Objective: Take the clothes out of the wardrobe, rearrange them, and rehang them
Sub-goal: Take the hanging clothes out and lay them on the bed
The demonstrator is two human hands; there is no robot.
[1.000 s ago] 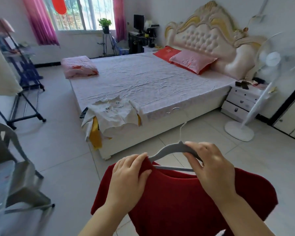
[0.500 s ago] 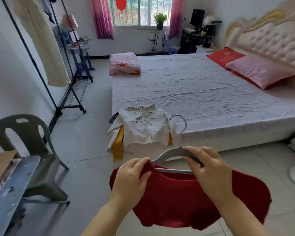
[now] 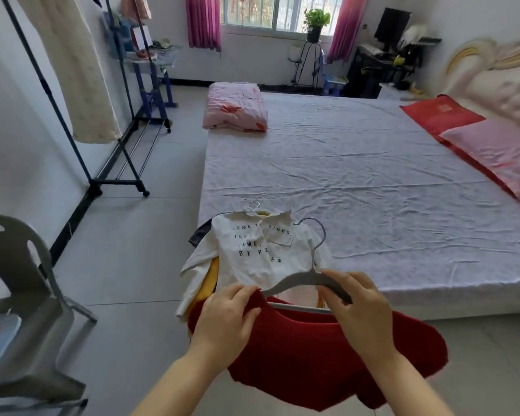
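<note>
Our left hand point(image 3: 225, 321) pinches the red sweater point(image 3: 312, 358) at its shoulder, our right hand point(image 3: 362, 310) grips the grey hanger point(image 3: 294, 280). The knit looks soft and light, so we judge it best carried by the stiff hanger.

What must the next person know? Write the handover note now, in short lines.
Left grip: holds the red sweater by the shoulder, over one end of the grey hanger.
Right grip: holds the hanger's other arm, which is bare.
Things: the sweater is half on the hanger, held near the bed corner. A white printed shirt tops a pile on that corner. The clothes rack at left bears a cream garment.
Done: pile is off the rack.
Left: probably seat the sweater fully, hang it, then the pile.
</note>
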